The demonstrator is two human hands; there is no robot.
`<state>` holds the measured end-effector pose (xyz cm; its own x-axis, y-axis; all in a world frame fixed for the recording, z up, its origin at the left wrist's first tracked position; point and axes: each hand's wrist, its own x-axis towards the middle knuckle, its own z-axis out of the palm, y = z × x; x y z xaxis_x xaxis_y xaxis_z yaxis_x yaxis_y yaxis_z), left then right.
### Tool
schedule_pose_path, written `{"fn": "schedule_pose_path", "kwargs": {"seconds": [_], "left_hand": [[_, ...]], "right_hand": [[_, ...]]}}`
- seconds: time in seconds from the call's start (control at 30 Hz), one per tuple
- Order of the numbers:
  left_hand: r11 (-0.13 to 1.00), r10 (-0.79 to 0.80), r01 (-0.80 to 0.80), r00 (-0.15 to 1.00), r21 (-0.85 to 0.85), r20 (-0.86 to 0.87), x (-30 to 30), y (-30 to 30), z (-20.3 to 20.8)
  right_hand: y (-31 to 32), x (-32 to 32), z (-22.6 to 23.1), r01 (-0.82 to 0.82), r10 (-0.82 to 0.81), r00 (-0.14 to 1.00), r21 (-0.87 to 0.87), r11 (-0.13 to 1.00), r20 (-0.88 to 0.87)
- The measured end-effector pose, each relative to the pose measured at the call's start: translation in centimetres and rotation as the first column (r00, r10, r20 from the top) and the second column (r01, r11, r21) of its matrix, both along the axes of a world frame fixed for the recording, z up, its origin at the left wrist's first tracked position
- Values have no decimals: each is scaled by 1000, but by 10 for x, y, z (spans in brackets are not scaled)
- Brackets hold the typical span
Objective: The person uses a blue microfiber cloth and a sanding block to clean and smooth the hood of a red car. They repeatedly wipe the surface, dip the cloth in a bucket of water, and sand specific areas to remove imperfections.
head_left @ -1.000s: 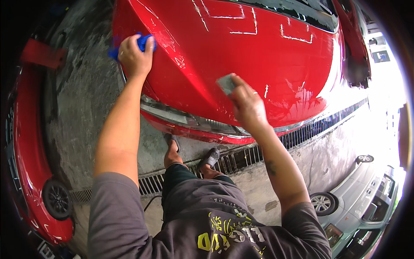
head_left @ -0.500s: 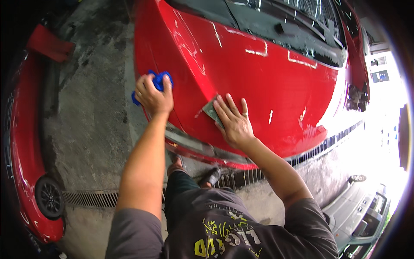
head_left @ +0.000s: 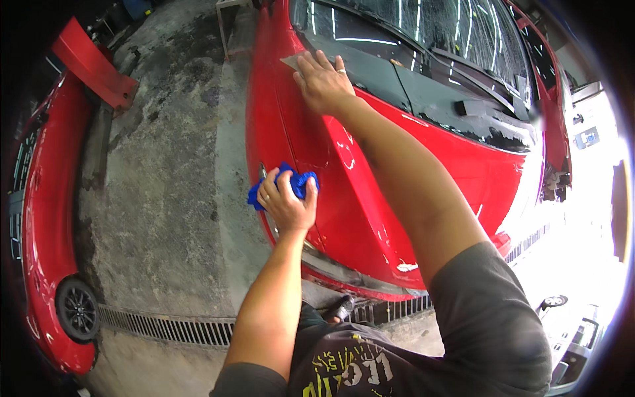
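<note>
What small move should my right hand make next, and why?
Probably slide your right hand and its grey pad back toward the front of the red car: that arm is stretched well forward, with the pad up near the windshield, while your left hand, gripping the blue cloth, sits nearer the front.

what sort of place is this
Probably a car workshop or cleaning bay: a long slotted metal drain grate crosses the stained grey concrete floor, a glossy red car with a black wheel stands at far left, and the left hand holds a crumpled blue cloth over glossy red bodywork.
</note>
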<state>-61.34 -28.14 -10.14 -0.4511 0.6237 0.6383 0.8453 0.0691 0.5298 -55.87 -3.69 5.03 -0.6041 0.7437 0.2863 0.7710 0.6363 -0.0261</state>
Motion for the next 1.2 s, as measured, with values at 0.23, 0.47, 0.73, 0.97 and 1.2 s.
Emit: {"fn": "schedule_pose_path", "kwargs": {"seconds": [0.23, 0.47, 0.73, 0.97, 1.2], "left_hand": [[992, 108, -109, 994, -57, -26, -16, -2, -7], [980, 132, -136, 990, -142, -40, -8, 1, -5], [997, 58, -59, 998, -45, -11, -8, -5, -1], [999, 38, -38, 999, -35, 6, -15, -6, -2], [999, 33, -33, 999, -8, 23, -15, -2, 3]], "right_hand": [[-270, 222, -91, -91, 120, 983, -204, 975, 138], [-355, 321, -136, -25, 106, 955, -281, 959, 277], [-77, 83, -44, -117, 118, 992, -23, 993, 50], [-23, 87, -10, -314, 289, 913, 44, 948, 287], [-16, 103, -10, -321, 304, 902, 6, 947, 307]]}}
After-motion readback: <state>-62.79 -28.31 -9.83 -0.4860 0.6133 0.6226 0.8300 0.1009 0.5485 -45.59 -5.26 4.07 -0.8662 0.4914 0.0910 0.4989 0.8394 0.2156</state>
